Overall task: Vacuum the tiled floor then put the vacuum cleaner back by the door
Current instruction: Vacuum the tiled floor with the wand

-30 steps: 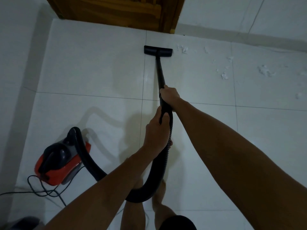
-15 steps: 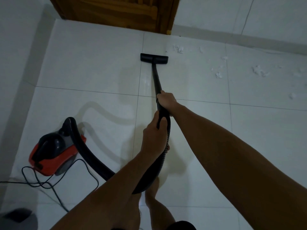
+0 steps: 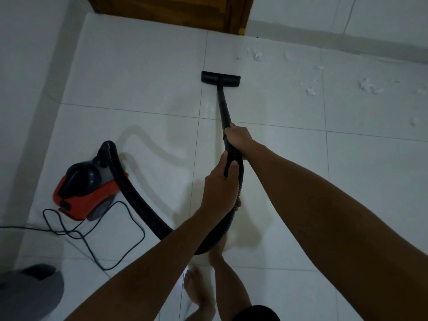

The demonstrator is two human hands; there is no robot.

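On the white tiled floor (image 3: 139, 72), a black floor nozzle (image 3: 220, 79) is laid flat across a grout line, some way short of the wooden door (image 3: 176, 10) seen at the top edge. From the nozzle a black wand (image 3: 223, 107) is slanted back toward the person, and it is gripped by the right hand (image 3: 237, 137), whose fingers are curled around it at its lower end. Just behind, the ribbed black hose (image 3: 139, 202) is gripped near its cuff by the left hand (image 3: 220, 184), the thumb being laid along the top and the fingers wrapped under. The hose is bent in a loop beneath the forearms, passed close to the bare feet (image 3: 199, 290), and run up to the front of the red and black vacuum cleaner (image 3: 85, 188), which is set on the floor at the left, near the white wall (image 3: 27, 89) and well apart from the door. A thin black power cord (image 3: 111, 239) is strewn in loose loops beside the canister and led off the left edge. Small white scraps of debris (image 3: 368, 85) are scattered over the tiles to the right of the nozzle, near the skirting of the far wall. A grey rounded object (image 3: 27, 293) is seen at the lower left corner, too blurred to be identified
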